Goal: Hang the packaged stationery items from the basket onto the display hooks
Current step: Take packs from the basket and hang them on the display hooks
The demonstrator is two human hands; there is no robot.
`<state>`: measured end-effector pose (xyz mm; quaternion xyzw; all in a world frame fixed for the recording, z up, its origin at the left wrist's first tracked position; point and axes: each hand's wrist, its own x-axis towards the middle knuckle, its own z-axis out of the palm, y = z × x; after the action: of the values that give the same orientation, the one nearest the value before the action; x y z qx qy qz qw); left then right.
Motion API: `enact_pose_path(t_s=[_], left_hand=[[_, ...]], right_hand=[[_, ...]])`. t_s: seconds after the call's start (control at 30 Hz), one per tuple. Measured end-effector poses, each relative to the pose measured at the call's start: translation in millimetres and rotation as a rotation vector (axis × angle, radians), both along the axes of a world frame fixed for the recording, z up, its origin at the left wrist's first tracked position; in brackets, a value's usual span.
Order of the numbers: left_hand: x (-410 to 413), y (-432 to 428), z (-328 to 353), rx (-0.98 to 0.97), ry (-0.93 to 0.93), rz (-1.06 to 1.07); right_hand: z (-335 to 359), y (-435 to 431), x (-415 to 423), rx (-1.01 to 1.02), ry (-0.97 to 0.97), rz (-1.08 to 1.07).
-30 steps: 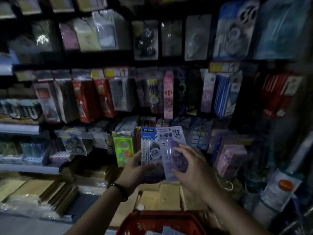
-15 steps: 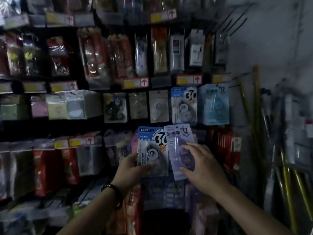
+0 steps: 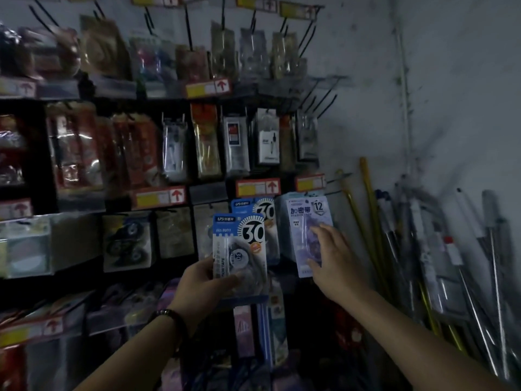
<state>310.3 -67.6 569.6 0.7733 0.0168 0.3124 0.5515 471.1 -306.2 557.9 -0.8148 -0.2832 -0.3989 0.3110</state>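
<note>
A dim shop wall carries rows of hooks hung with packaged stationery, with yellow price tags (image 3: 258, 187) marked by red arrows under each row. Long poles (image 3: 366, 221) lean in the corner to the right. The basket is out of view.

The left hand (image 3: 203, 280) grips a blue correction-tape pack (image 3: 242, 241) by its lower half, thumb across the front. The pack stands upright, off any hook. A matching blue pack (image 3: 263, 208) hangs just behind it, up and to the right, so the hook it needs is probably there. The left hand is the nearer one.

The right hand (image 3: 335, 263) lies with spread, nearly straight fingers against the front of a pale purple pack (image 3: 307, 218), thumb near its lower edge. I cannot tell whether it pinches or only presses. That pack is upright against the stack at the row's right end, and whether its hole is already over the hook is hidden.

The price tags overhang the hook tips and crowd the way in.
</note>
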Motion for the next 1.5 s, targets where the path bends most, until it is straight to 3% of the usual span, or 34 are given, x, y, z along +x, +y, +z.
enact_pose_path(t_s=[0.57,0.87,1.0,1.07,1.23,1.4,1.5], left_hand=[[21.7,-10.8,11.9,-0.018,-0.005,-0.01],[23.3,-14.4,14.1,-0.035,-0.004,0.016],[20.1,-13.6,13.0,-0.045,0.02,0.011],[19.2,-15.3,12.6,-0.046,0.021,0.03],[14.6,-26.4,15.1,-0.055,0.016,-0.01],[15.2,-22.7,16.7,-0.024,0.032,-0.015],[19.1,-14.6,21.1,0.128,0.053,0.116]], right_hand=[[27.9,-5.6,51.0,-0.096,-0.009,-0.015],[27.2,6.2,62.2,-0.177,0.003,-0.165],[26.2,20.3,22.2,-0.087,-0.197,0.016],[24.5,28.2,-9.8,-0.139,-0.27,0.138],[14.1,52.0,-59.5,-0.28,-0.22,0.299],[11.2,65.0,-60.5,-0.208,-0.154,0.307],[15.6,71.1,-53.8,-0.171,-0.115,0.277]])
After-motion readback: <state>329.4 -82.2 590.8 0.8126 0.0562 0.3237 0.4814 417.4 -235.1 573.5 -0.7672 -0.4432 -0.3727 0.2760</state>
